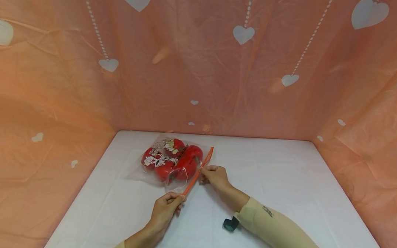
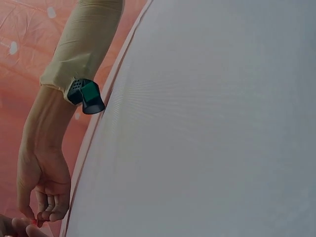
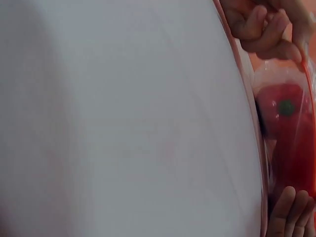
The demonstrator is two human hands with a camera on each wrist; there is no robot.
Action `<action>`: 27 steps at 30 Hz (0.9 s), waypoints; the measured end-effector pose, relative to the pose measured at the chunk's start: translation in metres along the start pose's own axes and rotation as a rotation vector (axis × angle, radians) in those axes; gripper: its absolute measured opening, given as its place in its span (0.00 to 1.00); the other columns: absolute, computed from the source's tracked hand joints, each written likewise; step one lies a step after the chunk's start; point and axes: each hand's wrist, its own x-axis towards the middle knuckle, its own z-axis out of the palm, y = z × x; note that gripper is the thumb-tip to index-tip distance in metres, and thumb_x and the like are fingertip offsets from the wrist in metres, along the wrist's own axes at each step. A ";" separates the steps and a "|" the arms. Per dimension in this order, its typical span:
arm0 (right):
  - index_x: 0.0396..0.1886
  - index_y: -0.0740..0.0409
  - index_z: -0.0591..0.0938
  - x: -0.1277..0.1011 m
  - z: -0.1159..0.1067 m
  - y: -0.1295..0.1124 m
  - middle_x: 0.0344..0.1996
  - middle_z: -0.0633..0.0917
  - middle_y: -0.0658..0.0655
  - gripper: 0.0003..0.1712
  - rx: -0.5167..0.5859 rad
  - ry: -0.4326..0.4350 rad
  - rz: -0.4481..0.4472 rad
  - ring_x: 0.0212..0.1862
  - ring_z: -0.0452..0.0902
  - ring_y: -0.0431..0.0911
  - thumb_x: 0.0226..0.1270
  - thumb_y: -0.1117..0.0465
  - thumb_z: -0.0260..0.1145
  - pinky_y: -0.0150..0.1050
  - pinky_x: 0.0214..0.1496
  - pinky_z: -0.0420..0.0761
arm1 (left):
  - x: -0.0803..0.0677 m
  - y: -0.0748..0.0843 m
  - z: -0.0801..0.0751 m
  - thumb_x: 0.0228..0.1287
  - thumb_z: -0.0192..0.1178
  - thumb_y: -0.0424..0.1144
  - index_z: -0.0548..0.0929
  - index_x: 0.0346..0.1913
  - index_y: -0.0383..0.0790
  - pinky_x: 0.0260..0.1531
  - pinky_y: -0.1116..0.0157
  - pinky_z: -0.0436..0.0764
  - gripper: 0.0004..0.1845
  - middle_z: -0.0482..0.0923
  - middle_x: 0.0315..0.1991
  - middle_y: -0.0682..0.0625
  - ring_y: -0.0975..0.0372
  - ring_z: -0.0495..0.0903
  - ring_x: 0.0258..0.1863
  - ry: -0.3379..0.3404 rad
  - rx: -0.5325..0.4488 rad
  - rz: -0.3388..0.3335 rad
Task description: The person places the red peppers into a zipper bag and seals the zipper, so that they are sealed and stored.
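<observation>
A clear zip bag (image 1: 134, 171) with printed cartoon figures lies on the white table, holding several red bell peppers (image 1: 191, 160) with green stems. An orange strip (image 1: 192, 183) edges its mouth on the right side. My left hand (image 1: 165, 207) pinches the near end of this strip between thumb and fingers. Farther along, toward the strip's far end, my right hand (image 1: 216, 176) pinches it too. The right wrist view has one bell pepper (image 3: 284, 111) through the plastic, between my left hand (image 3: 269, 29) and the fingertips of my right hand (image 3: 291, 212).
A white cloth covers the table (image 1: 276, 171). An orange curtain (image 1: 200, 72) with white hearts hangs behind it and along both sides. A small dark camera (image 1: 230, 224) sits at my right sleeve cuff, close over the table.
</observation>
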 end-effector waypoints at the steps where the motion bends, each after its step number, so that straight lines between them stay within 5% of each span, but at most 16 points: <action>1: 0.36 0.72 0.85 0.002 -0.001 -0.001 0.20 0.84 0.57 0.11 -0.005 0.008 -0.004 0.23 0.83 0.46 0.65 0.63 0.70 0.41 0.32 0.86 | 0.000 0.000 0.000 0.62 0.69 0.33 0.84 0.41 0.27 0.23 0.72 0.76 0.11 0.84 0.29 0.45 0.67 0.76 0.22 0.000 -0.001 0.000; 27: 0.37 0.72 0.85 0.046 -0.021 -0.013 0.24 0.86 0.61 0.09 -0.072 0.098 -0.128 0.25 0.82 0.45 0.65 0.67 0.69 0.40 0.30 0.85 | -0.001 0.003 -0.002 0.62 0.69 0.34 0.83 0.41 0.29 0.24 0.73 0.76 0.11 0.85 0.29 0.46 0.66 0.77 0.23 0.004 -0.025 0.001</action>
